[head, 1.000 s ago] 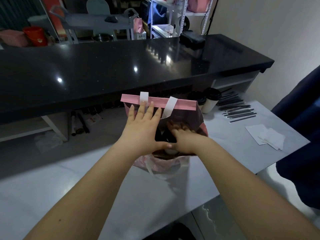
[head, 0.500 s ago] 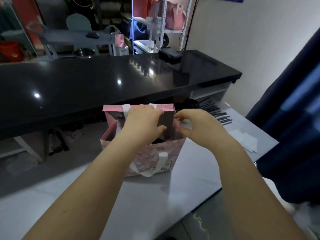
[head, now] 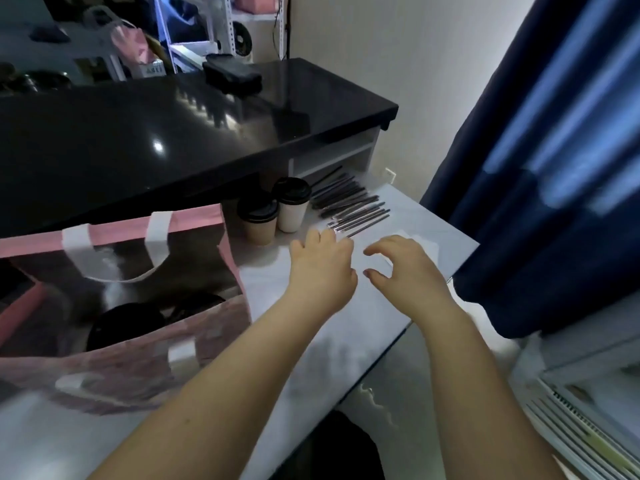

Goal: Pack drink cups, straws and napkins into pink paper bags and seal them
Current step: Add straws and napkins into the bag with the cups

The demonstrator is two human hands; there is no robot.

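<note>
Holding lidded cups (head: 128, 323), the pink bag (head: 138, 372) gapes; left hand (head: 323, 268) and right hand (head: 407, 270) hover relaxed, empty.

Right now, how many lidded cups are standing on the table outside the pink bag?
2. The brown cup stands just right of the pink bag. The white cup is beside it, nearer the straws. Dark lids inside the bag suggest more cups there.

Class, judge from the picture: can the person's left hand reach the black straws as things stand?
Probably yes. The left hand is open just short of the straws, with nothing between them; the cups stand off to one side.
</note>
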